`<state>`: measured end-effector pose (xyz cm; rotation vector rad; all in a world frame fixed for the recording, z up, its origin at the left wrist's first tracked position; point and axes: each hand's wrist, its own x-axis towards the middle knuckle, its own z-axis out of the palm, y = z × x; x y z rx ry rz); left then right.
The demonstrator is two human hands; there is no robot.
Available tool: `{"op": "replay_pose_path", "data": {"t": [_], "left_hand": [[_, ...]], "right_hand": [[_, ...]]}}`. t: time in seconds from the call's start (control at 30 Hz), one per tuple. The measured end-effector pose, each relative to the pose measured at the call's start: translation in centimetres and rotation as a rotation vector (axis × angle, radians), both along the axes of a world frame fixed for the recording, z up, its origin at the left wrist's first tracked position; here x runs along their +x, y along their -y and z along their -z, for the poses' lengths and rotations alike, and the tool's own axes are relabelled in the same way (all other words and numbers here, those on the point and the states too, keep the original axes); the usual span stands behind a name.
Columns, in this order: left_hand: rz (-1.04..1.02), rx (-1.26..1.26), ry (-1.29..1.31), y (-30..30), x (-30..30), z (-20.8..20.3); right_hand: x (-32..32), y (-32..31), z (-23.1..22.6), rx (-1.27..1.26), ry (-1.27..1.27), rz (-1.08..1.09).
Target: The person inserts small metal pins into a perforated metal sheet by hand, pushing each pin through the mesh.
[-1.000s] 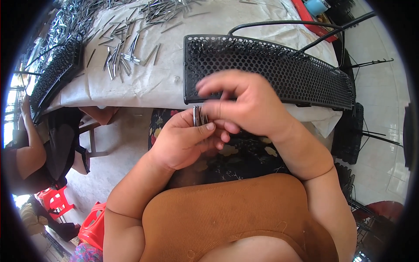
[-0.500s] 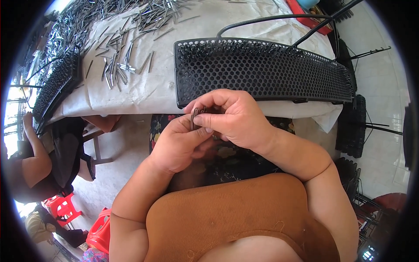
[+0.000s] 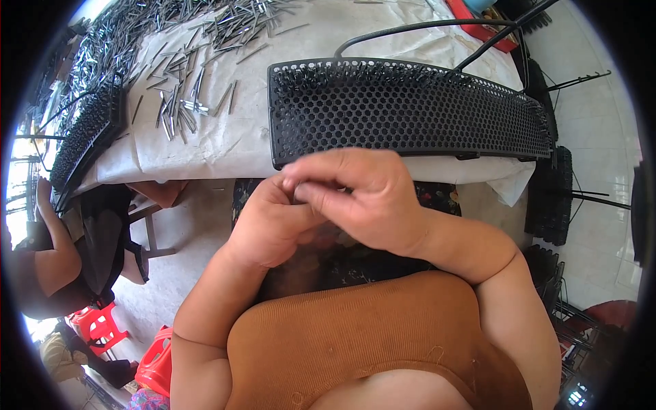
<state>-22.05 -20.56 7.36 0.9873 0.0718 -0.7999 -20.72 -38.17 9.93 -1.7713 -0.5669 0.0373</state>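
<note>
My left hand point(image 3: 268, 222) and my right hand point(image 3: 365, 198) meet in front of my chest, just off the near edge of the table. The left one is closed, its fingers curled under the right. Thumb and fingers of the right hand press together over the left fingertips. Whatever lies between them is covered by the fingers. Just beyond my hands stands a long black rack panel point(image 3: 403, 113) with round holes, with small dark clip-like pieces point(image 3: 307, 75) crowded along its far edge.
Loose slim metal clips point(image 3: 181, 113) lie scattered on the white-covered table point(image 3: 225, 147), with a big heap point(image 3: 130, 37) behind. A second black rack point(image 3: 89, 133) stands at the left, near another person's arm point(image 3: 55, 219). Red stools point(image 3: 154, 362) are at lower left.
A small dark metal clip that showed between my fingertips is now out of sight. My right hand has rolled over, its fingers closing above the left hand.
</note>
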Motion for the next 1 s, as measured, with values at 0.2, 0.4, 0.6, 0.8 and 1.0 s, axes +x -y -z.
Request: {"op": "replay_pose_path", "data": {"t": [0.2,0.4,0.6,0.8,1.0], "left_hand": [[-0.045,-0.160,-0.108,0.2,-0.6,0.9],[0.015,0.206,0.120,0.5,-0.4,-1.2],[-0.297,0.991,1.370,-0.1,0.3,0.1],[0.021,1.336,1.387,0.3,0.1,1.2],[0.011,1.319,1.391,0.5,0.1,1.4]], "right_hand": [[0.8,0.6,-0.1,0.150,-0.251,0.075],[3.3,1.9,-0.8,0.154,-0.346,0.077],[8.2,3.0,1.6,-0.068,0.260,0.401],[9.1,2.3,2.4,-0.267,0.527,0.425],[9.4,2.4,2.9,-0.314,0.607,0.418]]}}
